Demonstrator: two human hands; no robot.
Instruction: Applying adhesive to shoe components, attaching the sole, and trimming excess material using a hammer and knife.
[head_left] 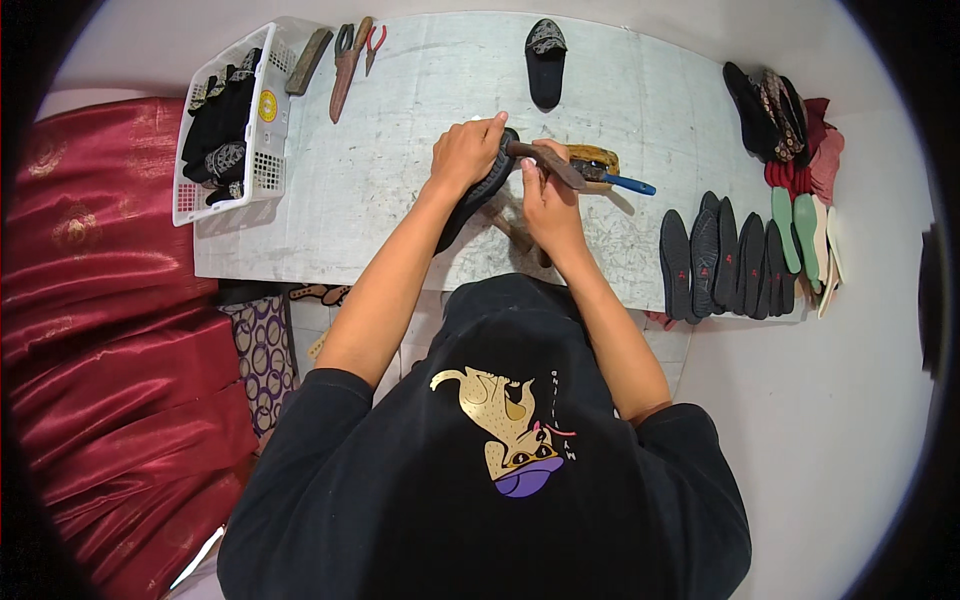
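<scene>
My left hand (465, 155) grips a black slipper (468, 212) held tilted over the table, its dark ridged sole partly showing. My right hand (552, 208) is closed around a hammer, whose rusty brown head (548, 162) reaches across to the slipper's upper end. Fingers hide most of the hammer's handle. Just beyond the right hand lies a yellowish-brown container (597, 158), with a blue-handled brush (630, 185) resting across it. Farther back, a finished-looking black slipper (546, 75) with a patterned strap lies on the table.
A white plastic basket (270, 135) of black slippers stands at left. Beside it lie a dark block (309, 62), scissors (345, 75) and red-handled pliers (374, 48). Black soles (677, 265) line the right front edge, near green soles (805, 235). Red cloth (110, 300) hangs left.
</scene>
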